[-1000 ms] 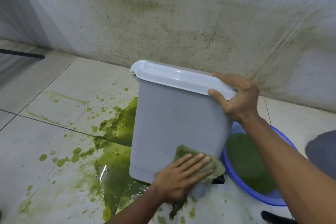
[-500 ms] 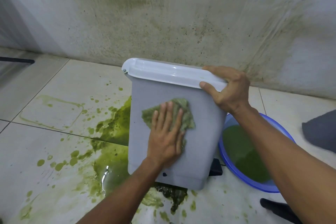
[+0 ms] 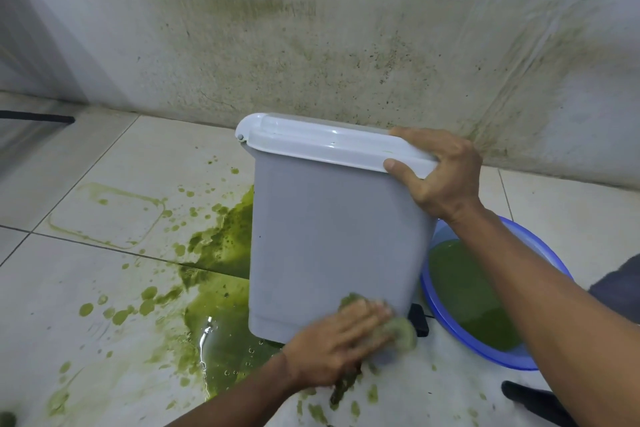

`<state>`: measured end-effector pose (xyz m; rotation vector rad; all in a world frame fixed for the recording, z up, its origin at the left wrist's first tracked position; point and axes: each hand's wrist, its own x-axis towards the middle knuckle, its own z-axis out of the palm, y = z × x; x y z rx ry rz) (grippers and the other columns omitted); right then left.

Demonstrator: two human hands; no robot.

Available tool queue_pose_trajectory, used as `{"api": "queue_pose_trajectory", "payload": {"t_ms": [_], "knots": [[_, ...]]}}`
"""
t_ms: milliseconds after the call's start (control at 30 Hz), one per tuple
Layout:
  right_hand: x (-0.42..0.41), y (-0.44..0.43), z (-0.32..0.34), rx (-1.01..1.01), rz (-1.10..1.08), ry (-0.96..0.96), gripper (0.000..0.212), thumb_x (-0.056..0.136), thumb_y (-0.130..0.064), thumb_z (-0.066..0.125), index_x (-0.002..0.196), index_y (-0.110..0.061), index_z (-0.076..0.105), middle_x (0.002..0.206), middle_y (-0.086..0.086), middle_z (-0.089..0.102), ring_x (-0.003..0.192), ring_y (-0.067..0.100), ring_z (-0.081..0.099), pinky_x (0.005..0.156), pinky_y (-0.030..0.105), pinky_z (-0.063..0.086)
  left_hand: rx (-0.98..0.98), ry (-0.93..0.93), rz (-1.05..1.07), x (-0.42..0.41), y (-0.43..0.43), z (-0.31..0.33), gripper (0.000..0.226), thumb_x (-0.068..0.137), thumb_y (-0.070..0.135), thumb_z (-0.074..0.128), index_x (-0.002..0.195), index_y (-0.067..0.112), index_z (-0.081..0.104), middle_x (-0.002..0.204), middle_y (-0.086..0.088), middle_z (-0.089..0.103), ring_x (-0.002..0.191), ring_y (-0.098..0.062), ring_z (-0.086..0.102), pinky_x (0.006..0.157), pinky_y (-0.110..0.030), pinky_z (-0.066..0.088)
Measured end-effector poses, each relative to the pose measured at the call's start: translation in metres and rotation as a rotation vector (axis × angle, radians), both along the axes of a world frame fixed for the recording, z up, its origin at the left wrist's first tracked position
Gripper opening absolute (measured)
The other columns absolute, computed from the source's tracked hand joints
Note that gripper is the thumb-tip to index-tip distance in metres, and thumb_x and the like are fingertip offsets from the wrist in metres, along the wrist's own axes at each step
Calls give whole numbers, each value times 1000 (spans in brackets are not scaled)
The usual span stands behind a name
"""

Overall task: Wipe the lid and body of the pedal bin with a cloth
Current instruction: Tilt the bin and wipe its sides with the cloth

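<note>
I see the grey plastic pedal bin (image 3: 332,246) standing on the pale tiled floor (image 3: 104,305), tilted so its top leans to the right, close in front of the stained white wall (image 3: 346,28). The right hand (image 3: 440,173) grips the right end of the white plastic lid (image 3: 322,144): its fingers (image 3: 415,133) curl over the top of the lid while the thumb presses under the rim, so the lid is pinched between them. Down low, the left hand (image 3: 336,343) lies flat against the bottom right corner of the bin's body, fingers pressed together and stretched out over a green-soaked cloth (image 3: 398,329). The cloth bulges out just beyond those fingertips, pressed to the bin wall. This hand is blurred, so I cannot make out finer detail of the grip. Just right of the left fingertips, the bin's black pedal (image 3: 419,322) pokes out at floor level. Further right of both hands sits a round blue plastic basin (image 3: 540,357) holding green liquid, beside the bin's base. Left of the left-hand fingers, a puddle of green liquid (image 3: 218,288) spreads over the tiles, reaching under the bin, with splashes scattered outward.
</note>
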<state>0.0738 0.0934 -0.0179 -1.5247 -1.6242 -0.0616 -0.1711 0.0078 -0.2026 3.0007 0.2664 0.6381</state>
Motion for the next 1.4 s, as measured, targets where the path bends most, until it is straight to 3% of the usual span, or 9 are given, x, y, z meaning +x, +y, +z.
{"api": "queue_pose_trajectory", "payload": {"t_ms": [133,300,400,533,767,967,1067,1200,1400], "knots": [[-1,0,0,3,-2,-7,45,75,-55,66,111,-29,75,112,-7,74,102,19,69,87,34,54,-73,-373,465,-10,61,51,72,82,-16,48,151,1,38,161,-23,29,154,-37,23,125,-54,23],[-3,-4,1,22,-9,-8,45,76,-54,65,111,-29,75,113,-9,73,103,17,68,87,31,52,-63,-802,887,-3,89,93,50,98,-1,37,148,-5,41,159,-27,30,152,-44,24,124,-58,24],[-5,-5,2,20,-6,-12,44,76,-54,65,110,-28,75,112,-9,73,101,18,68,87,32,53,-113,-718,836,24,73,89,58,100,12,44,155,0,29,165,-21,22,157,-37,14,127,-53,12],[-5,-6,2,31,10,-13,42,77,-50,67,109,-25,76,112,-8,74,101,19,69,88,35,54,56,-443,637,48,54,64,68,102,28,45,162,16,17,171,-10,11,157,-31,15,128,-48,10],[-5,-3,1,26,7,-14,42,77,-51,66,109,-26,76,109,-10,73,102,17,69,87,33,52,-79,-618,1054,33,81,75,64,104,31,40,159,4,20,169,-18,10,158,-36,7,128,-51,5],[-3,-4,0,47,20,-26,44,78,-51,66,109,-22,76,109,-7,73,101,21,69,87,33,52,-8,-530,944,53,75,73,63,103,31,43,158,9,24,170,-15,9,158,-32,8,128,-49,7],[-3,-3,1,39,28,-25,44,78,-51,66,110,-21,76,109,-7,72,102,20,69,88,32,51,-146,-709,1133,41,89,84,62,104,26,43,159,6,23,168,-18,16,158,-33,11,128,-49,9],[-4,-5,3,34,34,-26,46,78,-51,66,110,-21,76,108,-12,69,101,21,69,88,29,50,-501,-969,1387,28,84,77,58,107,32,35,162,15,25,167,-4,27,153,-21,24,125,-47,23],[-8,-13,3,54,40,-38,44,78,-50,67,110,-20,75,110,-9,70,100,23,70,86,40,55,-778,-1027,1657,16,24,15,61,105,49,21,156,18,36,159,-4,39,147,-27,32,119,-49,30]]}}
